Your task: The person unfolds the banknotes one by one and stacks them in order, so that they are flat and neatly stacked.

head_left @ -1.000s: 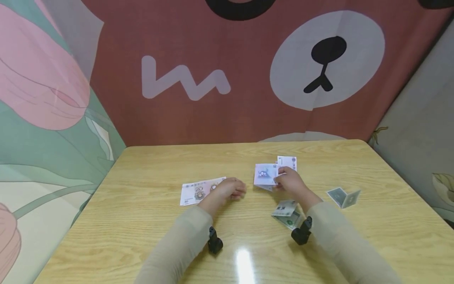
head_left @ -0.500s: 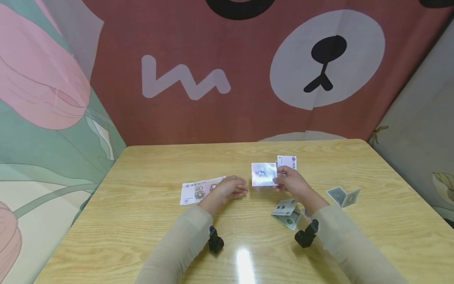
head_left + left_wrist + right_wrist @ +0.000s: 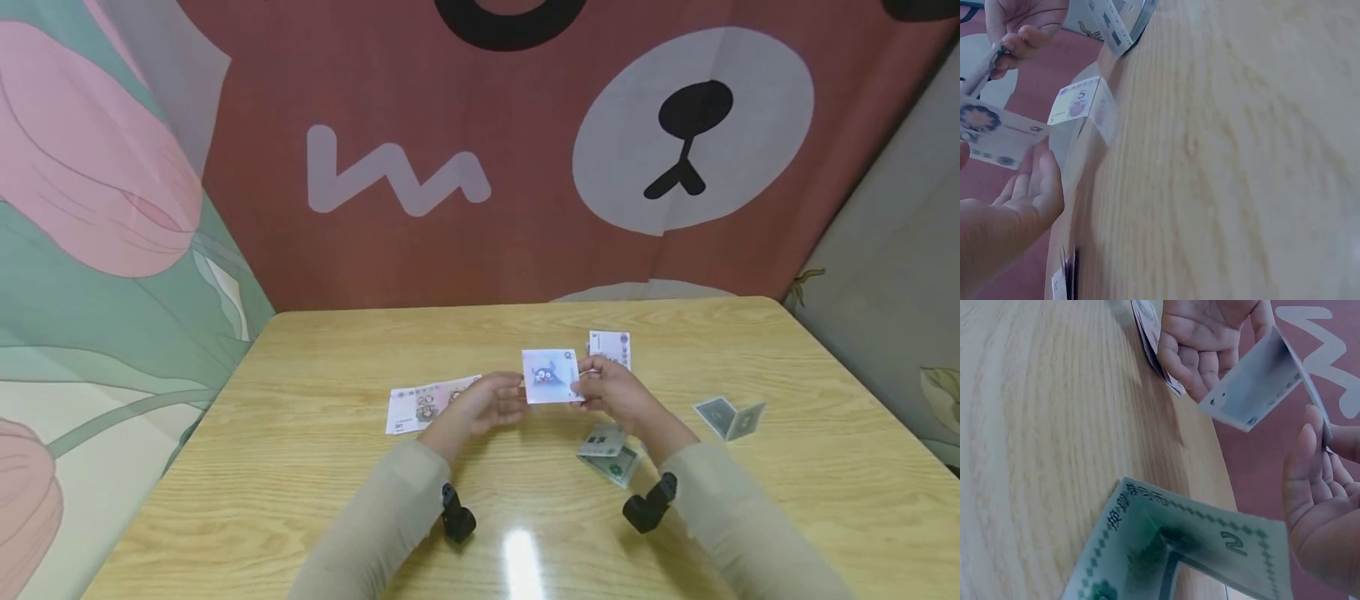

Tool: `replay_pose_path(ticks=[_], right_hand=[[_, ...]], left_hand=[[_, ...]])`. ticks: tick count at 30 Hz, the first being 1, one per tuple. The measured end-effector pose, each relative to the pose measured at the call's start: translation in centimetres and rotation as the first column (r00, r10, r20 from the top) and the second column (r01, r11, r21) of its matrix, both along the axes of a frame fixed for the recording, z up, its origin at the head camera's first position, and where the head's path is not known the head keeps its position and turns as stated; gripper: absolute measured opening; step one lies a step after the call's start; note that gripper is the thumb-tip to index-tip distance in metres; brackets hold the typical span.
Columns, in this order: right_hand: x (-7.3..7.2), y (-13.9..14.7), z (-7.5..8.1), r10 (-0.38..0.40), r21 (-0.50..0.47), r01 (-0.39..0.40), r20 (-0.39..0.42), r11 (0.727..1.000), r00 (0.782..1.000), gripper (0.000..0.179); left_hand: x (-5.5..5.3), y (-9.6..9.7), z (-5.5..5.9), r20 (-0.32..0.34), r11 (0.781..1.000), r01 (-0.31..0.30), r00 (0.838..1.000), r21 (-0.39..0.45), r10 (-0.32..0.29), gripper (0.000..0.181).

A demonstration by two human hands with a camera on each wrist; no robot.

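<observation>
Near the table's middle my right hand (image 3: 618, 396) pinches a folded play banknote (image 3: 550, 375) by its right edge, thumb in front. A blue cartoon creature is printed on its facing side. In the right wrist view the banknote (image 3: 1260, 384) stands bent in a V. My left hand (image 3: 487, 404) reaches to its left edge with fingers loosely extended; in the left wrist view the left hand (image 3: 1022, 203) has its fingertips at the note's lower edge. Whether they touch it, I cannot tell.
Pinkish 20 notes (image 3: 423, 407) lie left, partly behind my left hand. A folded purple 5 note (image 3: 610, 346) stands behind my right hand. A folded green note (image 3: 611, 457) sits by the right wrist, another folded greyish-green one (image 3: 727, 419) farther right on the wooden table (image 3: 315, 492).
My right hand has drawn the folded note left, and its printed face has turned toward me. The left hand's fingers have spread somewhat at the note's left edge.
</observation>
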State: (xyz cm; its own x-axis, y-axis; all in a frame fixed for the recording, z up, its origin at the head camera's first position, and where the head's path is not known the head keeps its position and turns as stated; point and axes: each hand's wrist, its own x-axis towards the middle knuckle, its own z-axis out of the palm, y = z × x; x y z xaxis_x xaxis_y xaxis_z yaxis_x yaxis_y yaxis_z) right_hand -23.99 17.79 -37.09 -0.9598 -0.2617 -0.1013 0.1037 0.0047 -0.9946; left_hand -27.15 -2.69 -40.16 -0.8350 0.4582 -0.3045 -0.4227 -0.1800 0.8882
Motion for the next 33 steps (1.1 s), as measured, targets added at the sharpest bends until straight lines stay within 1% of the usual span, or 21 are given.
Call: replay_pose_path(ticks=[3,7,10,13,17,20,24,28,31,33], right_hand=[[0.1,0.0,-0.2,0.012,-0.016,-0.012,0.009,1.000,1.000,0.015],[0.3,-0.1,-0.3,0.032,-0.040,-0.031,0.009,0.999,0.999,0.014],[0.4,-0.1,-0.2,0.037,-0.045,-0.037,0.005,0.998,0.999,0.012],[0.5,-0.1,-0.2,0.029,-0.040,-0.029,0.009,0.999,1.000,0.009],[0.4,0.2,-0.3,0.019,-0.041,-0.018,0.018,0.999,1.000,0.004],[0.4,0.2,-0.4,0.020,-0.046,-0.019,0.015,0.999,1.000,0.006],[0.2,0.2,-0.5,0.022,-0.017,-0.022,-0.001,1.000,1.000,0.010],[0.1,0.1,-0.6,0.018,0.038,-0.017,-0.013,0.999,1.000,0.011],[0.2,0.0,-0.6,0.008,0.068,-0.007,-0.008,0.998,1.000,0.011],[0.2,-0.1,-0.7,0.002,0.081,-0.001,-0.008,0.997,1.000,0.011]], left_hand=[[0.2,-0.1,-0.3,0.019,1.000,-0.008,1.000,-0.003,0.008,0.041],[0.4,-0.1,-0.9,0.025,1.000,-0.002,1.000,0.021,0.001,0.037],[0.4,-0.2,-1.1,-0.001,0.999,0.007,1.000,0.038,-0.007,0.033],[0.4,-0.4,-1.1,-0.020,1.000,0.006,1.000,0.031,-0.005,0.030],[0.3,-1.0,-1.0,-0.053,1.000,0.011,0.999,-0.011,-0.012,0.023],[0.2,-1.6,-0.8,-0.078,0.999,0.013,0.997,-0.049,-0.017,0.014],[0.2,-2.5,-0.5,-0.099,0.997,0.000,0.995,-0.083,-0.008,0.006],[0.3,-3.5,-0.4,-0.121,0.995,-0.007,0.993,-0.095,-0.005,0.006],[0.3,-4.2,-0.4,-0.126,0.995,-0.020,0.992,-0.096,0.008,0.005],[0.4,-4.7,-0.3,-0.140,0.994,-0.033,0.990,-0.104,0.018,0.005]])
